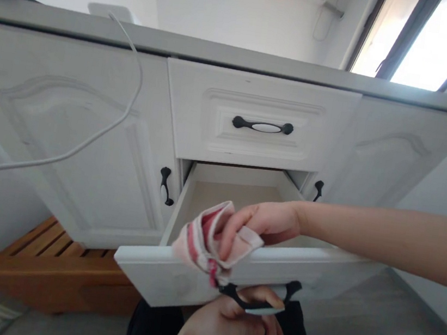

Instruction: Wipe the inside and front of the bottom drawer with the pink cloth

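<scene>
A pink and white cloth (201, 239) with darker pink stripes is bunched in my right hand (261, 224). That hand reaches in from the right, over the front edge of a pulled-out white drawer (152, 268). The cloth drapes on the top edge of the drawer front, and a dark pink tag or loop dangles from it. Below, my left hand (228, 322) is at the black drawer handle (258, 307) with its white inlay. At least one finger hooks behind the handle; the others curl beneath. The pale drawer floor (224, 192) shows behind the cloth.
A closed drawer (269, 146) sits above, with cabinet doors (87, 138) either side. A white cable (104, 132) hangs from the countertop (206, 50). At lower left stands a slatted wooden bench (57, 272). My knees (153, 328) are below the drawer.
</scene>
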`<control>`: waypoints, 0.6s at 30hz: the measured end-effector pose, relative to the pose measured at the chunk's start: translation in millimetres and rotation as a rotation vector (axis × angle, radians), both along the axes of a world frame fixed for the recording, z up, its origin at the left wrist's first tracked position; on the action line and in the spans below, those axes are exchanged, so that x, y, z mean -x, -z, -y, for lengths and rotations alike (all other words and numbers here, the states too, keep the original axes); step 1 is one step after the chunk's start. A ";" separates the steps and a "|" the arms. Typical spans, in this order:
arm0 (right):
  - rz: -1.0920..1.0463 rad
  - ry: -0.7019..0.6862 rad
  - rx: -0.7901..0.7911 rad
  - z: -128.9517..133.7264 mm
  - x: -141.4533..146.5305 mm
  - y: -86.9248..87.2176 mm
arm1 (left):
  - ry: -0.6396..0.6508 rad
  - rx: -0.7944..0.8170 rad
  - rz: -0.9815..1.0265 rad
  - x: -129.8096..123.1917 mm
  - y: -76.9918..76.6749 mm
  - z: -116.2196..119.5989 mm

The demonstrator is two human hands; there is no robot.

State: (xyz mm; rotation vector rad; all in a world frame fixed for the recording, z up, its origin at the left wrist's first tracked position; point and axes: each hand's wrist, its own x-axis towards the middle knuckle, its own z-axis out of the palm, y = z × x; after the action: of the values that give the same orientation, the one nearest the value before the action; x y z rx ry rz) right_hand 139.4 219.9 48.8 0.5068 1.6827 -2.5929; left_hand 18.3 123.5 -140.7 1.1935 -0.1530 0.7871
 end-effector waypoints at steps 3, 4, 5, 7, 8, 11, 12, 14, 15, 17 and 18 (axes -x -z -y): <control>0.156 0.050 -0.204 9.9 -58.3 -15.6 | -0.022 -0.020 0.022 -0.2 0.8 1.2; 0.216 0.060 -0.287 15.9 -76.3 -23.8 | -0.026 -0.018 0.024 0.0 0.9 1.7; 0.277 0.075 -0.370 23.2 -93.3 -32.4 | -0.031 -0.011 0.021 0.3 0.9 2.4; 0.383 0.118 -0.523 40.2 -124.2 -47.6 | -0.045 0.006 0.005 1.2 1.2 3.7; 0.418 0.146 -0.603 49.3 -138.6 -53.1 | -0.053 0.006 -0.013 1.8 1.5 4.4; 0.498 0.285 -0.884 74.1 -181.9 -58.5 | -0.086 0.012 -0.055 3.4 2.6 5.9; 0.526 0.340 -0.975 81.0 -197.3 -56.8 | -0.093 0.020 -0.062 3.5 2.5 6.4; 0.588 0.463 -1.115 92.4 -228.9 -49.1 | -0.105 0.039 -0.063 3.2 0.7 7.5; 0.621 0.524 -1.160 97.5 -243.9 -43.5 | -0.111 0.042 -0.066 2.6 -0.9 8.2; 0.670 0.674 -1.244 107.6 -268.0 -29.8 | -0.129 0.041 -0.071 0.7 -4.6 9.4; 0.685 0.828 -1.315 113.4 -275.2 -22.2 | -0.138 0.041 -0.073 -0.6 -6.1 9.7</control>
State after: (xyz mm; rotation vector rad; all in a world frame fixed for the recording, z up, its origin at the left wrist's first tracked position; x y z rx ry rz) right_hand 414.6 106.5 71.1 2.0650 2.8768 -0.6942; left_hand 18.9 113.8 -134.6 1.2012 0.0054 0.8617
